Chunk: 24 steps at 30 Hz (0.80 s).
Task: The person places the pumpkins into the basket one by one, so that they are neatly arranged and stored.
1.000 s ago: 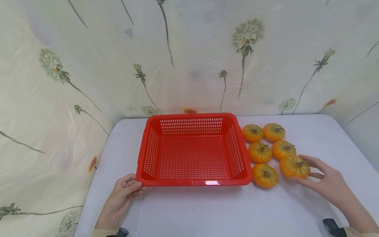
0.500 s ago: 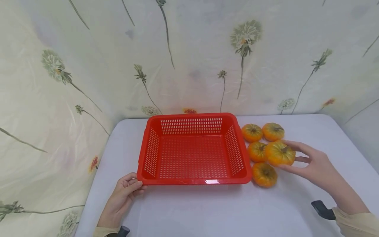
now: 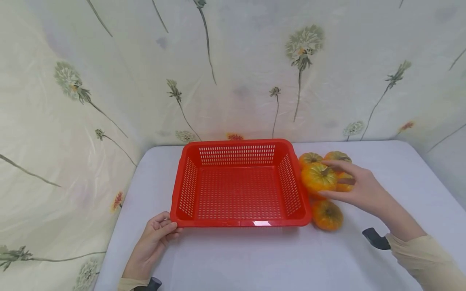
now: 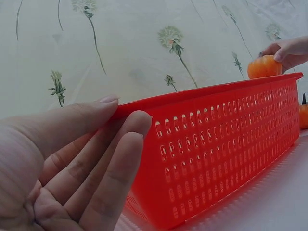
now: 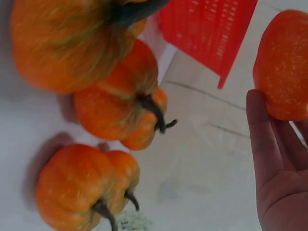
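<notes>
A red plastic basket point(image 3: 238, 194) with slotted walls stands on the white table. My left hand point(image 3: 151, 244) pinches its near left corner, thumb on the rim point(image 4: 192, 96) and fingers below it. My right hand point(image 3: 364, 188) holds a small orange pumpkin point(image 3: 317, 178) in the air beside the basket's right wall, thumb and fingers on opposite sides. The right wrist view shows this pumpkin point(image 5: 286, 67) from its underside. Under and behind the held one, more pumpkins sit on the table, partly hidden by it and my hand.
To the basket's right, one pumpkin point(image 3: 327, 215) lies nearest me and two more, a left one point(image 3: 309, 158) and a right one point(image 3: 337, 156), lie at the back. A floral cloth point(image 3: 240, 72) hangs behind the table point(image 3: 255, 258).
My right hand has lifted the pumpkin off the right-hand row and carried it left and away from me, toward the basket's right rim. My left hand keeps its grip on the corner.
</notes>
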Each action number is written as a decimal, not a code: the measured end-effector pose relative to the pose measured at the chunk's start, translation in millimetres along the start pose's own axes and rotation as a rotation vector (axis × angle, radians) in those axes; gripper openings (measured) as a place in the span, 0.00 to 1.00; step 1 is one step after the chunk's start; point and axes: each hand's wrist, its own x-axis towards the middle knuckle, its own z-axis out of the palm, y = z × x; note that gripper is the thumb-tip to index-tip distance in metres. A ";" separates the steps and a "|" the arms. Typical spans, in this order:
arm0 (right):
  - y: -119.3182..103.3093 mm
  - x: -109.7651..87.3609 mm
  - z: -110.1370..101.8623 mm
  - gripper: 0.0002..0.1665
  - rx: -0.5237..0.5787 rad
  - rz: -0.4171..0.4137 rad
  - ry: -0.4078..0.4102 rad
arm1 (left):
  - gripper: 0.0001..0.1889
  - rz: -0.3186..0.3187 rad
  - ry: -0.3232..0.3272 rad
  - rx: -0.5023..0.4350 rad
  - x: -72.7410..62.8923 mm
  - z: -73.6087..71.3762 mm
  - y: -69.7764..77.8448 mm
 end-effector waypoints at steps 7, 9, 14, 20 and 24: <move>-17.2 17.9 8.1 0.45 0.045 -0.004 -0.082 | 0.13 0.006 -0.009 -0.015 0.4 -0.4 -0.4; -22.2 23.1 10.2 0.45 0.050 -0.011 -0.097 | 0.13 0.018 -0.023 -0.019 1.0 -1.1 -1.3; -35.3 35.4 13.6 0.47 0.029 0.007 -0.144 | 0.14 0.043 -0.040 -0.025 2.1 -1.8 -2.7; -52.0 51.9 19.1 0.47 0.037 -0.007 -0.197 | 0.14 0.052 -0.051 -0.034 2.3 -2.5 -3.6; -59.1 64.1 26.5 0.50 0.025 -0.029 -0.203 | 0.14 0.060 -0.058 -0.035 2.6 -3.1 -4.2</move>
